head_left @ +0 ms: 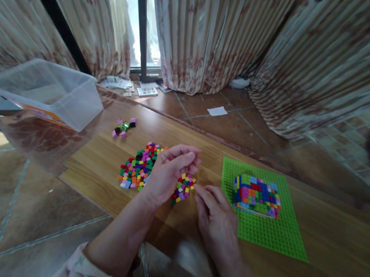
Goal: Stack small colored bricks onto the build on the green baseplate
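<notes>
My left hand [171, 170] is raised over the pile of small colourful toy bricks [137, 167], fingers curled and thumb laid against them. Whatever it may hold is hidden inside the fingers. At the pile's right edge, my right hand [217, 214] stretches its index finger to the loose bricks [184, 186], with the thumb apart below. No brick shows between that finger and thumb. To the right, a multicoloured block of joined bricks [256, 194] stands on a green studded baseplate [272, 240]. Part of the pile is covered by my left hand and wrist.
A clear plastic bin [80, 104] sits at the table's left end. Near it lies a small group of pink, black and green pieces [124, 127]. Beyond the wooden table [95, 166] are a sheet of paper [217, 111] on the tiled floor and long curtains [202, 32].
</notes>
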A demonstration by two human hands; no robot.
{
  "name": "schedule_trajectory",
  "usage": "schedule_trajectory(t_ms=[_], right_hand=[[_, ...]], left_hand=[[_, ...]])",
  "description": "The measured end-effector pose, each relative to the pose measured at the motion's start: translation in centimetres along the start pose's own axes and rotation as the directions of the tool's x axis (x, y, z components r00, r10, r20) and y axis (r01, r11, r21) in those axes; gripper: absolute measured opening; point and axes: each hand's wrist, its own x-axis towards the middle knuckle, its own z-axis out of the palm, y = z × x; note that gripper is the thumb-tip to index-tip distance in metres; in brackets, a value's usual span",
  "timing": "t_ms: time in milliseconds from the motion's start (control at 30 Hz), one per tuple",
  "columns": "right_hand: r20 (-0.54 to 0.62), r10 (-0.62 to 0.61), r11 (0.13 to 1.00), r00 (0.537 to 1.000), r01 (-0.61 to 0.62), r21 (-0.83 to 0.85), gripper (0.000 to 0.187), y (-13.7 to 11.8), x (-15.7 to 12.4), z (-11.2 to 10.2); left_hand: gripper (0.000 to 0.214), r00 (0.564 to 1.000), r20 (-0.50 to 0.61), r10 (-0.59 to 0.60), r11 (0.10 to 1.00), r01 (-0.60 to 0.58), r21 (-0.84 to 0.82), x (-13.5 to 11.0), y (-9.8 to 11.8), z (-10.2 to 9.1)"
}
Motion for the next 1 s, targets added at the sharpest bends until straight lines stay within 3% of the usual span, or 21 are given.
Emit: schedule_trajectory(t_ms=[233, 533, 633, 733, 800, 900, 1000], right_hand=[[0.049, -0.045, 0.993, 0.998, 0.05, -0.104, 0.024, -0.1, 0.7, 0.6], [0.006, -0.046, 0.999, 0.999, 0.046, -0.005, 0.017, -0.3, 0.4, 0.6], [-0.055, -0.037, 0.996, 0.998, 0.041, 0.08, 0.018, -0.7, 0.5, -0.3], [-0.205, -0.021, 0.992, 0.979, 0.047, 0.119, 0.021, -0.7, 0.6, -2.3], [-0.353, 0.031, 0.996, 0.935, 0.002, 0.093, 0.021, -0.1, 0.7, -4.2], [-0.542, 0.192, 0.981, 0.818, -0.146, 0.127, 0.016, 2.0, 0.7, -7.2], [-0.573, 0.477, 0.875, 0.666, -0.3, 0.381, 0.016, 4.9, 0.4, -9.4]], left_hand=[[0.018, 1.0, 0.004, -0.013, 1.0, 0.013, -0.005, -0.1, 0.1, -0.3], [0.017, 0.999, -0.016, -0.046, 0.998, 0.047, 0.043, -0.2, -0.2, 0.4], [0.017, 0.999, -0.006, -0.049, 0.997, 0.05, 0.063, -0.2, -0.4, 0.6], [0.017, 0.998, -0.001, -0.063, 0.995, 0.063, 0.082, -0.1, -0.5, 0.7], [0.017, 0.998, 0.006, -0.064, 0.994, 0.063, 0.092, -0.1, -0.7, 0.9], [0.017, 0.997, 0.021, -0.07, 0.99, 0.067, 0.122, 0.0, -1.1, 1.2], [0.017, 0.996, 0.037, -0.076, 0.983, 0.069, 0.173, -0.2, -1.7, 1.7]])
